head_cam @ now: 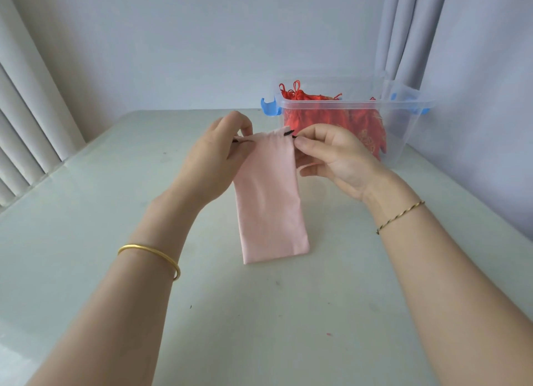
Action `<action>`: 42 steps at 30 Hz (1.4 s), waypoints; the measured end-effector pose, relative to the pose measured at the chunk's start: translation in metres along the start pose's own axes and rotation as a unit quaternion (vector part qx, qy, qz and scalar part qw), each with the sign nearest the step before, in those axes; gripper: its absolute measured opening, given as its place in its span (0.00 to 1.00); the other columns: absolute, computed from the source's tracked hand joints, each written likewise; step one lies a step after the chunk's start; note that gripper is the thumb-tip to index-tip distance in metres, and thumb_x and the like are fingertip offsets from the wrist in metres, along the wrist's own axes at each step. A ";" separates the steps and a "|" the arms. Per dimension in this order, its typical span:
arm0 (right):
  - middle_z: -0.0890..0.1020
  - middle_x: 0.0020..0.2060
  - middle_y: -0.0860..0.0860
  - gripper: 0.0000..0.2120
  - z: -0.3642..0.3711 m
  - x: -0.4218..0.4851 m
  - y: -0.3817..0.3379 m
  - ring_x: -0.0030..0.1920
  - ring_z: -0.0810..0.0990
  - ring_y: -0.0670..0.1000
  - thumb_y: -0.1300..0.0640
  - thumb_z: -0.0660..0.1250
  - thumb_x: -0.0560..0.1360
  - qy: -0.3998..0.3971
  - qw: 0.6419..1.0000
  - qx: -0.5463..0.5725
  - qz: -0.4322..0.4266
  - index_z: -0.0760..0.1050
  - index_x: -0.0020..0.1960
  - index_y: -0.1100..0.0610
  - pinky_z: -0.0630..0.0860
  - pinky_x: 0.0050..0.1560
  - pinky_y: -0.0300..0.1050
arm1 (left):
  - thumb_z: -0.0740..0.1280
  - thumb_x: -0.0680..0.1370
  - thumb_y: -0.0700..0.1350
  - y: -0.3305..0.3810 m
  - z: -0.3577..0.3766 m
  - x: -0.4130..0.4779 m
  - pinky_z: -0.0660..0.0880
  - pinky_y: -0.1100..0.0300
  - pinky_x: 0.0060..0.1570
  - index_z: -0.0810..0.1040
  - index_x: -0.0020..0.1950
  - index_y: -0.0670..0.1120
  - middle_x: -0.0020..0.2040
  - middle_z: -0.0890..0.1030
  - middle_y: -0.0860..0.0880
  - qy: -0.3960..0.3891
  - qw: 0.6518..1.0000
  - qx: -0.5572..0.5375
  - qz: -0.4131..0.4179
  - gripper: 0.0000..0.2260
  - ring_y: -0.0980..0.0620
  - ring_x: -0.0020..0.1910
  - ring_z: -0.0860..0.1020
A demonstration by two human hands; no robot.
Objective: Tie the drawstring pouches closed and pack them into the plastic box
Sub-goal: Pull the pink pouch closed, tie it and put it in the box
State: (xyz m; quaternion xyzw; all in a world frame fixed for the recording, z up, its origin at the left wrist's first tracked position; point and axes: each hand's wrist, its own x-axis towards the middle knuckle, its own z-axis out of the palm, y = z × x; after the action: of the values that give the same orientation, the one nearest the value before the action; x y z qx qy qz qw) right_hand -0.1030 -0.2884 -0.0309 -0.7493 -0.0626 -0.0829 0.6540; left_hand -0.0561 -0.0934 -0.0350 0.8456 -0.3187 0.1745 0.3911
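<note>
A pink pouch [269,201] is held upright over the middle of the desk [86,241], hanging long and flat from its top edge. Whether its lower edge touches the desk cannot be told.

Left hand [213,158]: the thumb and forefinger are pinched together on the left top corner of the pouch, where a short dark bit of cord shows. The other fingers are hidden behind the hand.

Right hand [337,158]: the thumb and forefinger are clamped on the black drawstring [288,132] at the right top corner. The remaining fingers [310,169] are loosely curled beside the pouch's right edge.

The mouth of the pouch is seen slightly gathered between the two hands.

A clear plastic box [403,132] with blue latches [269,106] is set at the far right of the desk, just behind the right hand. Red pouches [311,120] are packed inside it, and their red cords rise above the rim.

A gold bangle [150,254] is worn on the left wrist and a thin twisted bracelet [401,217] on the right. A pale curtain [403,25] hangs behind the box.
</note>
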 end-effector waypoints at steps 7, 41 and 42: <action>0.80 0.28 0.47 0.08 -0.004 0.002 0.001 0.30 0.78 0.45 0.63 0.65 0.76 0.093 0.995 -0.034 -0.016 0.74 0.39 0.55 0.74 0.32 0.38 | 0.65 0.76 0.41 -0.004 -0.007 0.004 0.69 0.62 0.34 0.73 0.49 0.47 0.36 0.74 0.49 -0.011 0.996 -0.059 -0.068 0.04 0.54 0.32 0.71; 0.73 0.31 0.51 0.10 -0.007 0.009 0.023 0.27 0.73 0.47 0.64 0.58 0.76 0.308 0.948 -0.038 0.075 0.68 0.37 0.56 0.72 0.24 0.37 | 0.56 0.78 0.39 -0.011 -0.033 0.006 0.74 0.53 0.53 0.71 0.30 0.47 0.44 0.81 0.46 0.090 0.903 -0.341 -0.245 0.16 0.48 0.49 0.79; 0.73 0.31 0.51 0.09 -0.005 0.009 0.021 0.27 0.73 0.47 0.64 0.58 0.76 0.296 0.951 -0.002 0.087 0.69 0.37 0.56 0.72 0.24 0.37 | 0.54 0.78 0.39 -0.004 -0.033 0.006 0.73 0.54 0.57 0.69 0.29 0.47 0.46 0.82 0.46 0.080 0.850 -0.470 -0.225 0.17 0.48 0.53 0.80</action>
State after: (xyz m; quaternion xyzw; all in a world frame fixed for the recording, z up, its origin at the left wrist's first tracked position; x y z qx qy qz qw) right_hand -0.0905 -0.2967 -0.0483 -0.6950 0.1990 -0.2438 0.6465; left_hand -0.0503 -0.0683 -0.0125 0.5925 -0.1309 -0.0221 0.7946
